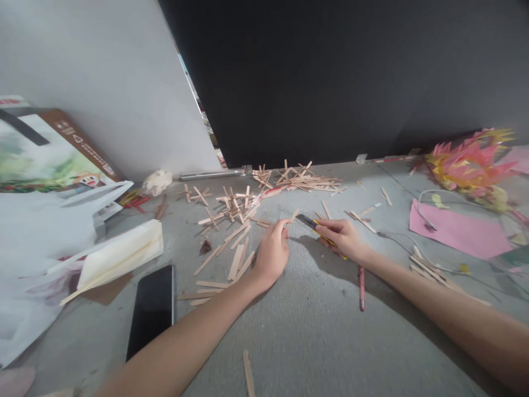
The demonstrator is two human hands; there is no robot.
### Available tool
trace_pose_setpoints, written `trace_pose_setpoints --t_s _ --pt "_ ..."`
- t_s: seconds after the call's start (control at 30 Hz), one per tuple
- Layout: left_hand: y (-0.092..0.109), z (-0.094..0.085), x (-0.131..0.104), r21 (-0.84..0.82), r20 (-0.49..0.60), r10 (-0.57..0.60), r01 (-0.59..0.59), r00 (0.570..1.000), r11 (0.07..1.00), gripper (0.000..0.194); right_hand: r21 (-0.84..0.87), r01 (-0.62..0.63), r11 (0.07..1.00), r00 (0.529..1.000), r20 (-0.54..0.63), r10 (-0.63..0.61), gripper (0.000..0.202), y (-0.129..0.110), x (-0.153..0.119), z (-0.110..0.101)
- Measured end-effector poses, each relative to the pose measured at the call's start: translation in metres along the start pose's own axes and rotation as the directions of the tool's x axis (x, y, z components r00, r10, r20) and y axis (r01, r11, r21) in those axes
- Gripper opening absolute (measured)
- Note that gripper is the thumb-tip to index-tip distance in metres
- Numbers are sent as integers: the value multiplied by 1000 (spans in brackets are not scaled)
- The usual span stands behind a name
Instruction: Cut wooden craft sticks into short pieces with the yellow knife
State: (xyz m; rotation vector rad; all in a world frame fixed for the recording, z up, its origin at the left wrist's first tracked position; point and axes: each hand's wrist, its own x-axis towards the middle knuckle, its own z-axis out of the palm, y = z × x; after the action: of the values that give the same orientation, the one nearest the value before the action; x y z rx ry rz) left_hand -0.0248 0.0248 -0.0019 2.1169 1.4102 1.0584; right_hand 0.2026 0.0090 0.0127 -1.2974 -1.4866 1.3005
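My left hand (273, 249) is closed in a pinch around a short wooden craft stick (295, 215), whose free end points up and to the right. Wrapped round the yellow and black handle of a utility knife (321, 230) is my right hand (342, 238). The knife's dark blade (306, 221) points left, its tip close to the stick; whether they touch I cannot tell. Loose craft sticks (237, 259) lie beside and beyond my left hand. Just below my right wrist lies a red pencil (362, 289).
A phone (152, 309) lies left of my left forearm, near white plastic bags (37, 237). Piled sticks (306, 181) lie before the black panel (351, 77). To the right are pink paper (458, 229), a thin cable (407, 237) and pink-yellow paper cutouts (471, 162).
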Motion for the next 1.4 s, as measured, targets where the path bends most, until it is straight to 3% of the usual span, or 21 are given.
trace_pose_setpoints --t_s 0.13,0.37,0.53,0.67,0.87,0.97,1.1,1.4 --pt "2 0 1 -78 -12 -65 64 998 995 23 -45 65 997 998 14 -64 38 -2 0 0" --pt "9 -3 2 -189 27 -67 71 997 979 17 -140 173 975 985 52 -167 40 -6 -5 7" --pt "13 -3 1 -395 56 -141 151 988 906 20 -26 203 979 975 -86 -204 37 -4 -10 11" --pt "18 0 -5 -554 189 -90 182 978 813 21 14 208 978 964 -171 -203 48 -5 -13 12" --pt "17 4 -10 -579 346 27 191 938 793 16 -132 312 941 917 -218 -334 33 -6 -12 12" --pt "18 4 -12 -576 399 68 193 914 795 20 -133 276 952 923 -239 -301 34 -8 -13 12" --pt "23 2 -14 -577 479 81 244 874 780 22 -49 196 979 969 -143 -201 38 -9 -15 11" --pt "31 0 -13 -659 513 17 381 858 649 38 84 132 988 978 -175 -116 36 -4 -10 11"
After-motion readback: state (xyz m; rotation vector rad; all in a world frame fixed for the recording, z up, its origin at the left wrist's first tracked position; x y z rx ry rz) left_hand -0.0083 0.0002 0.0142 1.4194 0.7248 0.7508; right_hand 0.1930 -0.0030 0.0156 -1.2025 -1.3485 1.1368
